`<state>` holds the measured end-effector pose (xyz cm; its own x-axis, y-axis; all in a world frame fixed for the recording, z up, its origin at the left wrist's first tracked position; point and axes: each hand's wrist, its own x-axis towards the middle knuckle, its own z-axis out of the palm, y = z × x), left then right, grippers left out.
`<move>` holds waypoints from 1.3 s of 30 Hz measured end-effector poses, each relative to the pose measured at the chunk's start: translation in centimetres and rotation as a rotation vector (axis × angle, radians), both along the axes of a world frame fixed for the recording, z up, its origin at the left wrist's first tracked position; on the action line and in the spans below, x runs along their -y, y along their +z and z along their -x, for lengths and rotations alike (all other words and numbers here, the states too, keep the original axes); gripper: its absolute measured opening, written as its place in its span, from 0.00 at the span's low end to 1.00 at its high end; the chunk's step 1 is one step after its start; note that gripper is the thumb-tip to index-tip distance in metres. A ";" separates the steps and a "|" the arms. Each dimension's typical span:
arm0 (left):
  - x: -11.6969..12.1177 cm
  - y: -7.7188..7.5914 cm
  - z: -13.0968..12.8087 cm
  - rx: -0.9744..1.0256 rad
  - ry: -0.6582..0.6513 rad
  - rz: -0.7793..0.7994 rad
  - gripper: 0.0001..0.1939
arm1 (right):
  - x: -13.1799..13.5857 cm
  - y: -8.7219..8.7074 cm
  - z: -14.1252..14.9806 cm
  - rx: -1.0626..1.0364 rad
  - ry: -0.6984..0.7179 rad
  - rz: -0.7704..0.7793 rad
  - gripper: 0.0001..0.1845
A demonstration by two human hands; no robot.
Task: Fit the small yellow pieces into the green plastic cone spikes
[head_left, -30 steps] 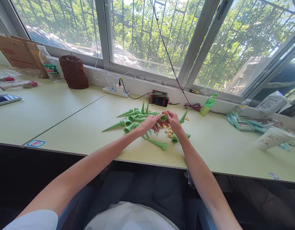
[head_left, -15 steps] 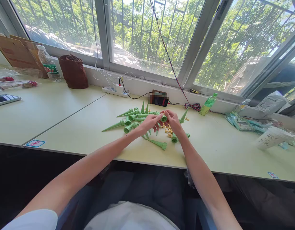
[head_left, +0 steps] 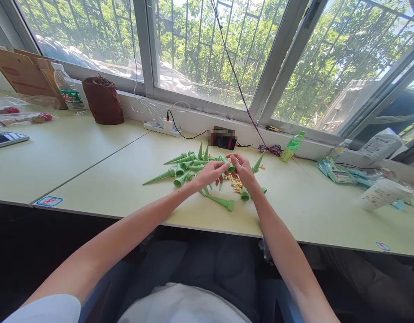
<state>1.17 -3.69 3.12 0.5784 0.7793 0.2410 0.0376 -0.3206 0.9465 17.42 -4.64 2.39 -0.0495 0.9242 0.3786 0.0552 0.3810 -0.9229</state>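
Note:
Between my two hands, over the middle of the table, is a green plastic watering spike (head_left: 231, 168), its round open end facing me and its tip pointing up and away to the left. My right hand (head_left: 244, 171) grips it from the right side. My left hand (head_left: 211, 174) pinches it from the left with thumb and forefinger, the other fingers loosely bent. Around and under the hands lie several more green spikes (head_left: 163, 176) and small yellow valve pieces (head_left: 236, 183). One loose spike (head_left: 221, 202) lies nearest the table's front edge.
A dark device (head_left: 223, 141) and a power strip (head_left: 162, 128) sit along the window side. Beyond the right hand stands a green bottle (head_left: 292, 146). Plastic packets (head_left: 338, 170) lie farther right. A brown bag (head_left: 102, 100) and a phone (head_left: 8, 140) are at left.
The spike in my hands has turned, so its pointed tip now shows above the left fingers. My left fingers have shifted slightly; the forearms have barely moved.

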 end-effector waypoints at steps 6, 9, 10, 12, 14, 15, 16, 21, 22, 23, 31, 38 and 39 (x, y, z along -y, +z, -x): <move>-0.3 -0.5 0.1 -0.044 0.032 -0.113 0.24 | 0.0 0.0 0.0 0.002 -0.001 0.001 0.26; -0.4 -0.7 0.1 -0.057 0.044 -0.149 0.23 | 0.0 0.0 0.0 0.000 0.000 -0.002 0.26; -0.4 -0.8 0.1 -0.061 0.047 -0.158 0.23 | 0.0 0.0 0.1 0.001 0.002 -0.003 0.26; -0.4 -0.8 0.1 -0.066 0.050 -0.172 0.22 | 0.1 0.1 0.1 0.003 0.003 -0.002 0.26; -0.4 -0.7 0.1 -0.066 0.054 -0.181 0.22 | 0.2 0.2 0.1 0.009 -0.001 -0.001 0.26; -0.4 -0.7 0.1 -0.064 0.056 -0.185 0.22 | 0.3 0.2 0.1 0.013 -0.004 -0.001 0.25; -0.3 -0.7 0.1 -0.061 0.058 -0.189 0.21 | 0.3 0.3 0.1 0.015 -0.006 -0.001 0.25; -0.2 -0.6 0.1 -0.061 0.063 -0.219 0.20 | 0.4 0.3 0.2 0.014 -0.005 0.009 0.25; -0.2 -0.6 0.1 -0.064 0.066 -0.224 0.20 | 0.4 0.3 0.2 0.013 -0.004 0.010 0.25; -0.2 -0.6 0.1 -0.068 0.070 -0.230 0.20 | 0.4 0.2 0.2 0.010 -0.003 0.012 0.25; -0.7 -1.0 0.1 -0.086 0.082 -0.285 0.20 | 0.1 0.0 0.1 0.005 -0.012 0.022 0.26; -0.6 -0.9 0.2 -0.083 0.082 -0.286 0.21 | 0.1 -0.1 0.1 0.011 -0.016 0.037 0.26; -0.6 -0.9 0.2 -0.083 0.082 -0.284 0.21 | 0.1 -0.1 0.1 0.011 -0.017 0.038 0.26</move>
<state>1.01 -3.08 2.21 0.5434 0.7325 0.4101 0.1481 -0.5645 0.8121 17.32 -4.70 2.29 -0.0378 0.9388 0.3423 0.0720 0.3442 -0.9361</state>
